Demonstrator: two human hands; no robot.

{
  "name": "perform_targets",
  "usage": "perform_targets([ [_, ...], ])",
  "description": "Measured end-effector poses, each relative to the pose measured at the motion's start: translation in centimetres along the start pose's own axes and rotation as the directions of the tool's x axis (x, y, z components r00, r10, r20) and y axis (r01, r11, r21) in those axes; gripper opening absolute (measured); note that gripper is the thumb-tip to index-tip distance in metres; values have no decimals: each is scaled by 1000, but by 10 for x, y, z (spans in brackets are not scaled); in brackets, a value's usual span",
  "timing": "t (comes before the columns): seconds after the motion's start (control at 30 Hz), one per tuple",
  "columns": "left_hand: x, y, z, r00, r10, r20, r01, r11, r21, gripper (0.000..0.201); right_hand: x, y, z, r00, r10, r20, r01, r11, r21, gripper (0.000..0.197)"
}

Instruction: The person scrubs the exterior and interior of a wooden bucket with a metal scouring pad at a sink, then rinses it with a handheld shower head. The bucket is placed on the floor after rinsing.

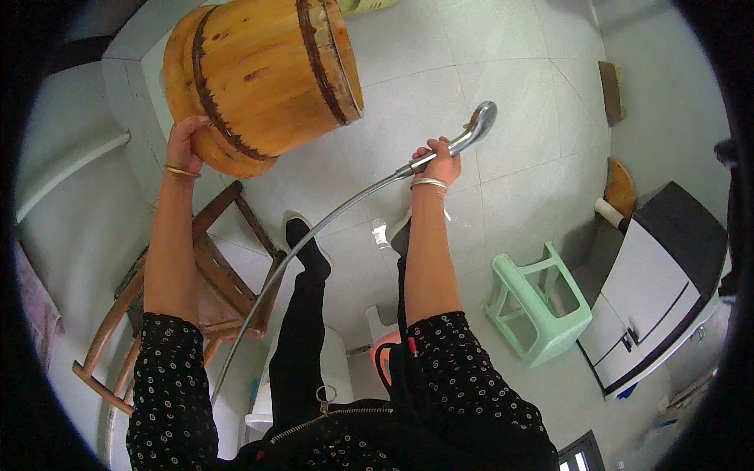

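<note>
A wooden barrel (271,74) with two dark, rusty-looking hoops lies tilted on its side at the upper left. My left hand (187,145) grips its lower left rim, the fingertips partly hidden against the wood. In my right hand (438,161) is a chrome shower head (483,122), held by its handle and angled up to the right. A flexible metal hose (318,228) curves from the handle down to the lower left. No water can be made out coming from the shower head.
A wooden chair (224,282) stands near my left forearm. To the right are a pale green plastic stool (542,306) and a white cabinet with a dark top (656,282). Light floor tiles (518,102) have a shiny patch near my feet. A white pipe (71,177) runs along the left wall.
</note>
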State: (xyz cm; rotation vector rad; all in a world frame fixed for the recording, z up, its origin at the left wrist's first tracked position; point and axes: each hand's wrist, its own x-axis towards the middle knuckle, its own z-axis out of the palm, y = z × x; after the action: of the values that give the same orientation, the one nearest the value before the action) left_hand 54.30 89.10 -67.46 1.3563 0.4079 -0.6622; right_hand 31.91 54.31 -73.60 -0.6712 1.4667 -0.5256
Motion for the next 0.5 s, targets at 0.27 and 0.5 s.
perform_targets([
  [0.27,-18,-3,38,995,42,-87,-29,989,144,29,-32,-19,3,999,-25,-43,27,998,49,38],
  [0.5,-13,-8,46,986,64,-155,-35,982,184,32,-56,-30,0,994,-98,41,98,995,-4,33],
])
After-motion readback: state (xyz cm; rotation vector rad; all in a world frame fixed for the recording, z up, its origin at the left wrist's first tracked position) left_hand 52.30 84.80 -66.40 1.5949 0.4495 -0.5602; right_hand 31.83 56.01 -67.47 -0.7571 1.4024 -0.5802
